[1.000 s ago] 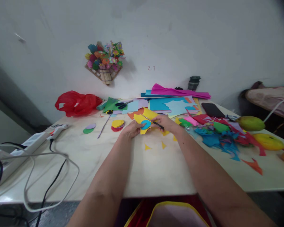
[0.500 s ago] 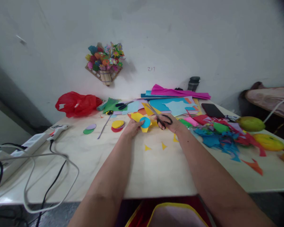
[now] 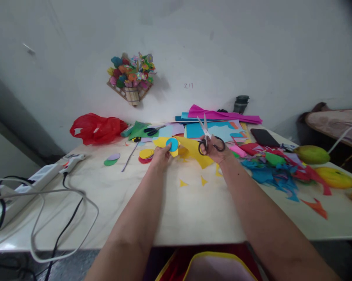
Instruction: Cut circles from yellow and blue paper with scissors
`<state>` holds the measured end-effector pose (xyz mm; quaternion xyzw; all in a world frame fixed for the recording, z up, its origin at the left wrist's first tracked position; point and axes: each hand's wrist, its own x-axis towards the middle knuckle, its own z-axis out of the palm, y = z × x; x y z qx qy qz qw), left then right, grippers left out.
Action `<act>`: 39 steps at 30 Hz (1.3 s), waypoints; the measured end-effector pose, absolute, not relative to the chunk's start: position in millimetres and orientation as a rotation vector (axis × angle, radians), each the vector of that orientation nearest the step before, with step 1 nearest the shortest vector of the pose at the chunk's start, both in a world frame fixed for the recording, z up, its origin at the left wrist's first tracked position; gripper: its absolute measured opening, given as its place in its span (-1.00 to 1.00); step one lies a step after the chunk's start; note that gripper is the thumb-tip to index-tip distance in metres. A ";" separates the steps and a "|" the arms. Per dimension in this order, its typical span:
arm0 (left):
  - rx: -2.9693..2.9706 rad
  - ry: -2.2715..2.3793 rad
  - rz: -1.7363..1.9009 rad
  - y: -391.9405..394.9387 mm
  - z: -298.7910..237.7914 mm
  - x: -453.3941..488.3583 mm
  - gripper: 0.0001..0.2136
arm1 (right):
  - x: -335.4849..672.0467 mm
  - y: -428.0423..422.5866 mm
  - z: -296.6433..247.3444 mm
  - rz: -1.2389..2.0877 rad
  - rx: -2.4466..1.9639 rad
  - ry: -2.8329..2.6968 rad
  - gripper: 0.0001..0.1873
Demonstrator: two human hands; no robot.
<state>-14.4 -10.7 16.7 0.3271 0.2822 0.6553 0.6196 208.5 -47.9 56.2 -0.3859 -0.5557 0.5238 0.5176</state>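
Observation:
My left hand pinches a blue paper circle against a sheet of yellow paper, the thumb lying on the circle. The yellow sheet stretches rightward from the circle, its edge cut unevenly. In my right hand is a pair of scissors with black handles. Their blades are spread and point up and away, apart from the circle. Small yellow scraps lie on the table below the hands. Left of my left hand rests a stack of yellow circles over red ones.
A red plastic bag, a second pair of scissors and coloured sheets lie at the back. Paper scraps, a dark phone-like slab and mangoes are right. A power strip with loose cables sits left.
My left hand has shifted left with the circle and yellow paper, which now spreads out to the right. The scissors have turned upright, blades apart and away from the paper.

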 end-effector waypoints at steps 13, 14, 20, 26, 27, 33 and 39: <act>1.026 0.635 1.410 -15.0 19.3 -1.8 -0.59 | 183.8 -33.7 38.1 1.173 -0.853 -1.214 -0.51; 1.047 0.655 1.411 -15.4 18.7 -0.9 -0.57 | 181.9 -34.7 38.8 1.170 -0.859 -1.219 -0.50; 1.116 0.668 1.405 -18.0 17.0 2.1 -0.54 | 171.7 -36.7 38.2 1.145 -0.884 -1.174 -0.42; 1.102 0.680 1.393 -18.9 15.1 5.4 -0.52 | 163.3 -33.1 31.6 1.118 -0.884 -1.115 -0.41; 1.102 0.679 1.390 -18.9 14.8 6.1 -0.52 | 162.5 -32.9 30.8 1.105 -0.896 -1.112 -0.43; 1.052 0.630 1.343 -19.6 14.1 9.1 -0.56 | 159.1 -34.1 31.4 1.025 -0.945 -1.092 -0.52; 0.928 0.584 1.315 -19.5 12.0 8.8 -0.61 | 155.8 -35.4 36.3 1.024 -0.920 -1.057 -0.48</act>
